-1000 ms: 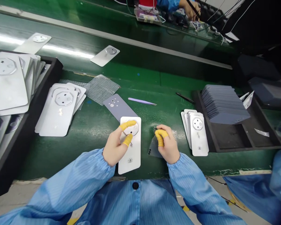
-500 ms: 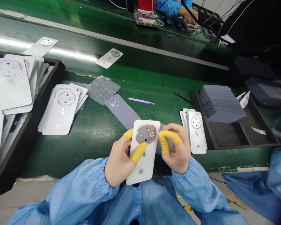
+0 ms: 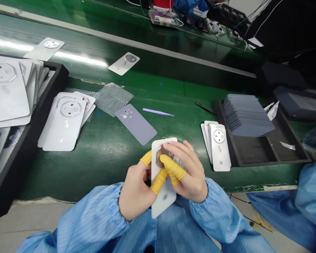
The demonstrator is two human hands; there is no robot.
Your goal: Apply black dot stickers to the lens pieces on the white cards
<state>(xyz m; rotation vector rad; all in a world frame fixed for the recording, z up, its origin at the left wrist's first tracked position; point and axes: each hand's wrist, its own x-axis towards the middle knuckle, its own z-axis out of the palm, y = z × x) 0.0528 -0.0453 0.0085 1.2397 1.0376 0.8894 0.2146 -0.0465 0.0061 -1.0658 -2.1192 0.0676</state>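
My left hand (image 3: 139,188) is closed around the left side of a white phone back cover (image 3: 164,202), its yellow-cotted thumb pressed on the front. The cover is tilted above the table edge. An octagonal camera ring (image 3: 159,154) near its top is partly hidden by my right hand (image 3: 191,172). That hand's yellow-cotted fingers are pinched together over the ring; what lies between them, if anything, is hidden. A small shiny patterned patch shows beneath the right fingers. Beyond the hands lie a grey-violet cover sheet (image 3: 137,124) and purple tweezers (image 3: 158,112).
White covers are stacked at left (image 3: 61,123) and right (image 3: 221,147). A black tray (image 3: 252,151) at right holds a row of grey sheets (image 3: 249,114). Another black tray (image 3: 46,95) holds covers at left. Bubble wrap (image 3: 112,100) lies mid-table. A blue sleeve (image 3: 312,186) shows at far right.
My right hand has moved left from beside the cover onto its camera ring. The cover has turned and sits slightly lower, still in my left hand. The co-worker's hand at the back has moved up.
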